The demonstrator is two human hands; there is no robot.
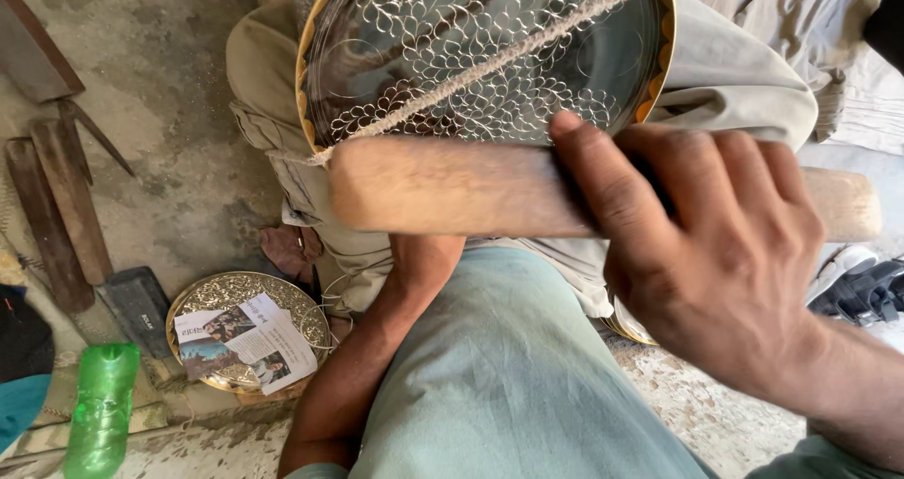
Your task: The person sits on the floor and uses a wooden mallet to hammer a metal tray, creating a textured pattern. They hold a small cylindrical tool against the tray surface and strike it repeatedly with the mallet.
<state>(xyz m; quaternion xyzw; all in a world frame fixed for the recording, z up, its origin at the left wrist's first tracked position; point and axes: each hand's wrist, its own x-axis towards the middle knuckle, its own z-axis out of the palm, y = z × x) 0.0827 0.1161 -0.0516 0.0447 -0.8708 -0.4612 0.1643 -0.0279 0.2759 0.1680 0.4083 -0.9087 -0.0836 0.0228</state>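
Note:
My right hand (716, 243) grips a thick wooden mallet or roller (452, 189) held level across the middle of the view. Just above it a round metal plate (490, 55) with an engraved leaf pattern and a golden scalloped rim rests on my lap. A length of twine (508, 50) runs slantwise across the plate's face. My left forearm (377, 347) reaches down under the wooden piece, and its hand is hidden behind it.
A second engraved golden plate (202, 295) lies on the floor at the left with a printed paper (247, 342) on it. A green plastic bottle (99, 408), flat iron bars (56, 206) and a dark block (139, 305) lie nearby. Sandals (862, 291) sit at the right.

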